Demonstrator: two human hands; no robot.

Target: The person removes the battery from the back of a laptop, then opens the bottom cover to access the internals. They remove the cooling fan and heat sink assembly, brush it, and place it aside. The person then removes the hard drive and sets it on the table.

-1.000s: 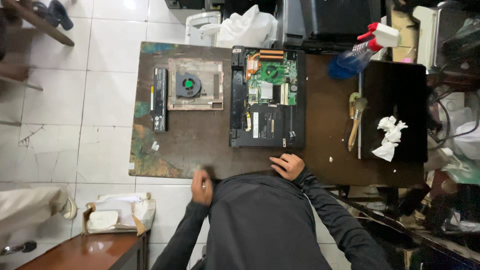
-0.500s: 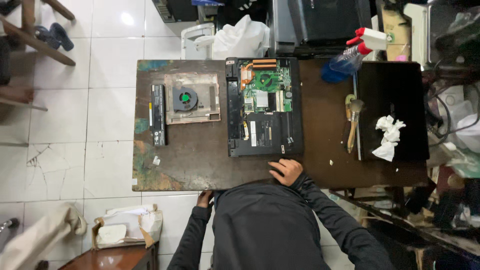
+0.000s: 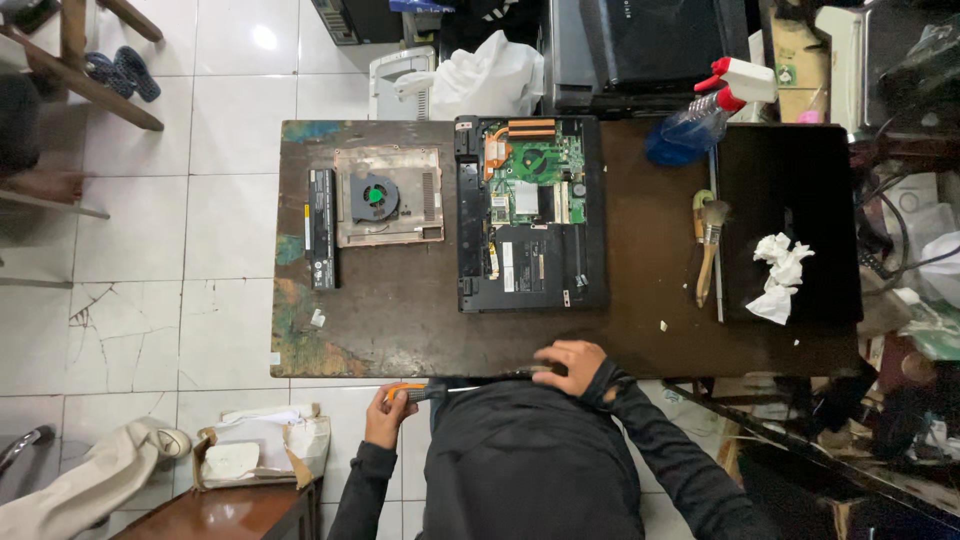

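My left hand [image 3: 388, 410] is below the table's front edge, closed around a tool with an orange handle [image 3: 408, 392]. My right hand [image 3: 570, 365] rests on the front edge of the dark wooden table [image 3: 400, 320], fingers spread and pointing left, gripping nothing I can make out. Just beyond it lies an opened laptop base [image 3: 530, 215] with its green circuit board and copper heat pipes exposed. To its left are a removed panel with a round fan [image 3: 388, 195] and a long black battery [image 3: 321, 228].
A brush [image 3: 708, 245], a blue spray bottle [image 3: 700, 115] and a black lid with crumpled white tissue [image 3: 780, 275] lie at the right. Clutter and cables crowd the right side. On the tiled floor at the left are a chair, a cardboard box [image 3: 255, 450] and cloth.
My left hand has dropped from the table's front edge to below it and now shows an orange-handled tool. My right hand stays at the edge. The view has shifted slightly.
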